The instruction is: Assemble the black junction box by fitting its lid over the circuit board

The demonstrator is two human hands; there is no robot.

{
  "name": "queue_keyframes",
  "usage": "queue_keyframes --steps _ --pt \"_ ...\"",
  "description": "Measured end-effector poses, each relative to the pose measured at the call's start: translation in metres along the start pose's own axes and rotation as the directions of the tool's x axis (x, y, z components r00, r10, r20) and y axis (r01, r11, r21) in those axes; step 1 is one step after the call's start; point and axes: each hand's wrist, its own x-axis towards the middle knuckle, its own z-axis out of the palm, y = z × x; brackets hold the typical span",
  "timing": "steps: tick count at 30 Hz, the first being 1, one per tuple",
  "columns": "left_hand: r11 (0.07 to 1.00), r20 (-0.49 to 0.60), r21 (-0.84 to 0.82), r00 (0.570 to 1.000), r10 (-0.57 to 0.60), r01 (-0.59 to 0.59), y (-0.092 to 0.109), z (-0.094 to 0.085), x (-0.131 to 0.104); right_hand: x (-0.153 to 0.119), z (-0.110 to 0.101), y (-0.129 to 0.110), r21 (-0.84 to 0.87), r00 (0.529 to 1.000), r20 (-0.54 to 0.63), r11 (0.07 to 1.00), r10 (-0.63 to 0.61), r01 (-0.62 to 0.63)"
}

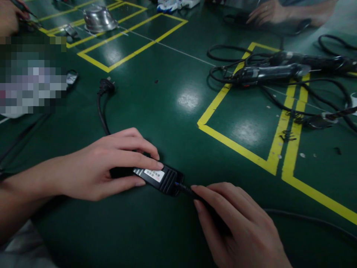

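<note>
A small black ribbed cord box (168,180) with a white printed label lies low over the green table. My left hand (111,163) grips its left part, thumb on the near side and fingers over the top. At the box's right end a black cable (185,189) enters, with a bit of blue showing at the joint. My right hand (237,223) pinches this cable just right of the box; its lower fingers are partly hidden. Beyond my left hand lies a black power plug (106,86) on a short cord that runs under the hand.
Black electric screwdrivers (267,73) with looped cables lie at the right, near several small dark screws or springs (287,136). Yellow tape (231,139) marks the green table (156,111). A metal bowl (99,18) stands far left. Another person's hand (264,13) shows at the top right.
</note>
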Motion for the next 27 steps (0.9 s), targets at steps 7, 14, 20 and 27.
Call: queue_keyframes --steps 7,14,20,27 --pt "0.999 -0.008 0.005 0.999 0.036 -0.036 -0.0007 0.0044 -0.001 -0.0008 -0.0004 0.0007 0.005 1.0 0.009 1.0 0.003 -0.003" --pt "0.998 0.006 0.029 0.998 0.061 -0.061 0.0006 0.0042 0.0017 -0.002 0.0005 -0.0006 0.01 1.0 0.01 1.0 0.011 -0.011" --pt "0.99 -0.009 0.076 0.993 0.121 -0.12 -0.0043 0.0047 0.0009 -0.0016 0.0006 -0.0002 0.007 0.999 0.039 1.0 -0.005 0.005" --pt "0.99 -0.04 0.061 0.99 0.133 -0.13 -0.0045 0.0031 0.0 0.0028 0.0002 -0.0017 -0.006 1.0 0.008 1.0 -0.006 0.006"
